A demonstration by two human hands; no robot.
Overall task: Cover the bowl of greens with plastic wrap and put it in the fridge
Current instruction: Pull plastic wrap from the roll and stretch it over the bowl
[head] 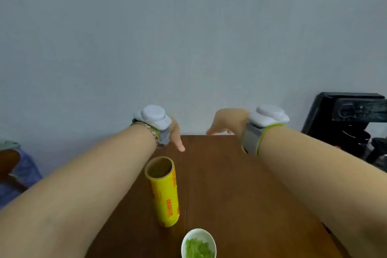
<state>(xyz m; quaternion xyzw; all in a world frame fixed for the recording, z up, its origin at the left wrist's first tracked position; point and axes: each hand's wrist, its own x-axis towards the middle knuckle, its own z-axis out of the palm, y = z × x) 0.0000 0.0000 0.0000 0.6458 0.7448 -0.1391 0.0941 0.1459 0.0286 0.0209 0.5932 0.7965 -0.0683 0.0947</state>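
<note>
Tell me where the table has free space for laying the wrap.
On the table, bare wood lies between the roll and the right forearm. Crowded: the near edge, where bowl and roll stand close.

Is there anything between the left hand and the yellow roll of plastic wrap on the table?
Nothing visible. The left hand hangs over the far part of the wooden table, and the plastic wrap roll stands upright just nearer to the person. Only bare tabletop lies between them.
</note>
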